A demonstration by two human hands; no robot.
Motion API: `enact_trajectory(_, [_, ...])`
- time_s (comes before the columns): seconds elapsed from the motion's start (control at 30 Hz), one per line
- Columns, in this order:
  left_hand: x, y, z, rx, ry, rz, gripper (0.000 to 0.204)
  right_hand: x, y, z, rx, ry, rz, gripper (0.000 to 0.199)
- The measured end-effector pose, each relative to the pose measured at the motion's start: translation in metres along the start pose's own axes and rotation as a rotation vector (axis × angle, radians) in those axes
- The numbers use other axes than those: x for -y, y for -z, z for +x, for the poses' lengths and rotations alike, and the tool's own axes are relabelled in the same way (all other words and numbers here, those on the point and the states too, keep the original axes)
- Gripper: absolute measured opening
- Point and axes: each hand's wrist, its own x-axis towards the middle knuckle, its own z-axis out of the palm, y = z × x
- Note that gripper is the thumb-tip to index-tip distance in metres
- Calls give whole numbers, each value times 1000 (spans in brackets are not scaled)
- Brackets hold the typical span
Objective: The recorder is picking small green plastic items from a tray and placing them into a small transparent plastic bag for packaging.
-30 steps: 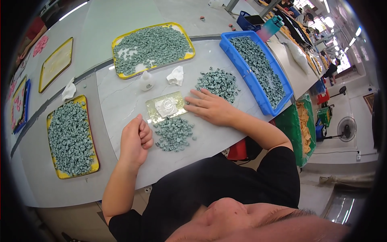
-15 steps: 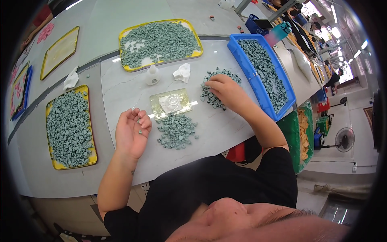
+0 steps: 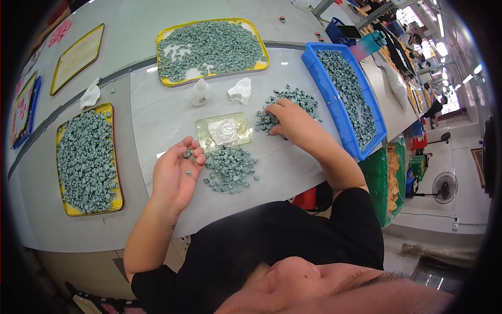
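Compared with half a second ago, the left hand is closer to the yellowish mat and to the near pile of small green pieces just below it. It is turned palm up, its fingers loosely curled around a few green pieces, one of them lying on the palm; a second ago this same hand was more tightly closed, with no piece showing in it. The right hand, which a second ago lay flat beside the mat, now reaches over the far pile as it did half a second ago, its fingers bent down and the thumb a little lower among the pieces. Thumb and forefinger stand apart; whether a fingertip touches a piece I cannot tell. The far pile lies between the mat and the blue tray, the near pile between the mat and the person. The mat, with its white sheet and clear ring, keeps its place below the white bottle and the crumpled tissue. The whole scene sits slightly differently in the view, as the camera has shifted.
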Motion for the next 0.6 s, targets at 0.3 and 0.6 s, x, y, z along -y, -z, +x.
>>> enact_trajectory(0.3, [7, 12, 18, 78, -8, 288, 17, 9, -31, 27, 18, 259, 3, 11])
enact_trajectory(0.6, [13, 16, 48, 69, -6, 322, 23, -15, -49, 30, -82, 258, 73, 12])
